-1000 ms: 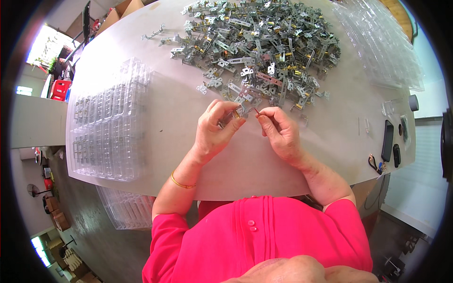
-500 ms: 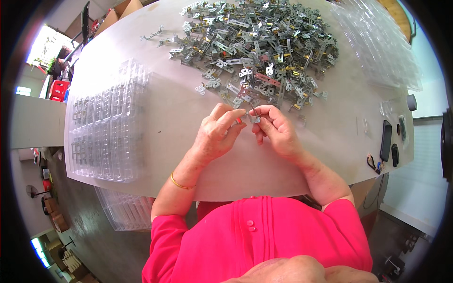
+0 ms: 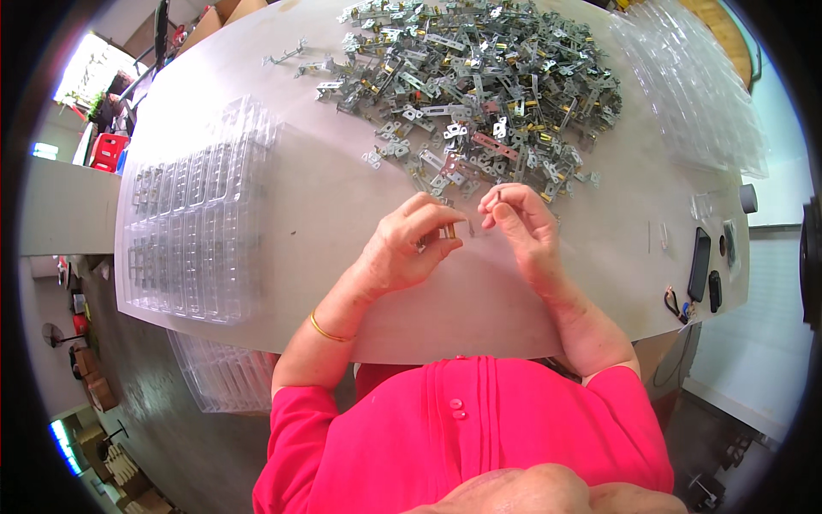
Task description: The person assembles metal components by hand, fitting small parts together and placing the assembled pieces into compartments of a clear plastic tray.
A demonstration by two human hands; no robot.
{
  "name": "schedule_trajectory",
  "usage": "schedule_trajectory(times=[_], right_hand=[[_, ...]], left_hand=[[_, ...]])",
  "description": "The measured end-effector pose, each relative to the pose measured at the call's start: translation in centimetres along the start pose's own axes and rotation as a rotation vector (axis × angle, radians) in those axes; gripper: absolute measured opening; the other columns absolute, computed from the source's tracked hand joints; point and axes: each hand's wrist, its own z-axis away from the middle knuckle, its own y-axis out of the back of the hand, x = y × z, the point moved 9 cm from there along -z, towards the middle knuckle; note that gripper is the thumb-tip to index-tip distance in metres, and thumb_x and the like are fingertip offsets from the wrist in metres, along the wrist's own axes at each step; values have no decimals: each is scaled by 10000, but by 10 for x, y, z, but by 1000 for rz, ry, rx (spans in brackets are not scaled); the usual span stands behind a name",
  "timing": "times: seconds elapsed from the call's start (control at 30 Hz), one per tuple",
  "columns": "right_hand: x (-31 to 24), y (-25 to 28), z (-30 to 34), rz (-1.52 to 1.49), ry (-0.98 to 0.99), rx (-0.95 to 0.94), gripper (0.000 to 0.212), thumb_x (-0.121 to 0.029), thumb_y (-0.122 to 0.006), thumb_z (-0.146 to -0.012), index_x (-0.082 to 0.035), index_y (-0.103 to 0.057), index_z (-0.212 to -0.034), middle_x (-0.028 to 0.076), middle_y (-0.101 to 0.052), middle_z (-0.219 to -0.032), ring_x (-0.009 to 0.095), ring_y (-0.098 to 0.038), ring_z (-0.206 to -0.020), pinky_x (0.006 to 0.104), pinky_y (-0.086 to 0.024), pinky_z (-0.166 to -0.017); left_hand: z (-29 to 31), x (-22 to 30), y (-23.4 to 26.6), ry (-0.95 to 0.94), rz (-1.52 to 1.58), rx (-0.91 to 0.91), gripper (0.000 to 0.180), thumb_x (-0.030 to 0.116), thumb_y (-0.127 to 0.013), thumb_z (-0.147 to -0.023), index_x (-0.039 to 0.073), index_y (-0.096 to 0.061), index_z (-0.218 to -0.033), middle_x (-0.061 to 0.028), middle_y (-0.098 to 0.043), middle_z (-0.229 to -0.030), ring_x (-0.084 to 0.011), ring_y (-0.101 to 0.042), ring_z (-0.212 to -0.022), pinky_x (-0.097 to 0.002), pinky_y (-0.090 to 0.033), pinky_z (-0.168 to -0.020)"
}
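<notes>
My left hand (image 3: 409, 242) is closed in a pinch round a small metal bracket (image 3: 449, 230) with a brass-coloured bit showing between thumb and fingers. A short gap to the right, my right hand (image 3: 528, 233) has its thumb and fingertips curled together. Whatever it pinches, if anything, is too small to make out. Both hands are just in front of a large heap of small metal brackets (image 3: 479, 77), mostly silver with yellow bits and a few reddish strips.
Clear plastic trays (image 3: 193, 257), partly filled with metal parts, stand at the left of the table (image 3: 330, 206). A stack of clear trays (image 3: 698, 94) lies at the far right. Nearer on the right are a black phone (image 3: 699, 264) and small pliers (image 3: 675, 301).
My hands have moved apart, the right one a little to the right. The metal bracket that was at the right fingertips no longer shows there; a brass-coloured piece now shows in the left hand.
</notes>
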Motion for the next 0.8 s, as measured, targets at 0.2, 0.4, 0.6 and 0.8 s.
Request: schedule_trajectory(times=[0.2, 0.4, 0.6, 0.8], right_hand=[[-39, -15, 4, 333, 403, -140, 100, -12, -679, -933, -35, -627, -1015, 85, -649, -1108, 163, -628, -937, 292, -501, -866], [-35, -25, 9, 541, 432, -184, 143, 24, -726, -873, -20, -644, -981, 115, -655, -1090, 215, -652, -937, 304, -516, -828], [-14, -3, 1, 5, 159, -36, 79, -10, -637, -971, -28, -645, -1047, 60, -670, -1078, 162, -662, -970, 318, -536, -904], [7, 10, -5, -489, -60, 55, 112, -104, -564, -1037, -56, -646, -1096, 39, -677, -1083, 155, -668, -1024, 367, -559, -970]], left_hand=[[1, -25, 11, 177, 162, 54, 242, 38, -791, -834, -10, -661, -1032, -17, -573, -852, -68, -536, -721, -240, -452, -631], [2, -28, 2, 207, 245, -24, 268, 117, -769, -891, -3, -654, -1101, -5, -576, -879, -55, -532, -744, -215, -437, -621], [3, -38, 5, 358, 844, 17, 360, 213, -605, -1006, 0, -602, -1296, -70, -656, -1039, -126, -635, -850, -272, -504, -768], [6, -39, 7, 276, 861, 67, 418, 122, -628, -994, -9, -543, -1382, -98, -614, -1320, -167, -590, -1169, -325, -485, -1005]])
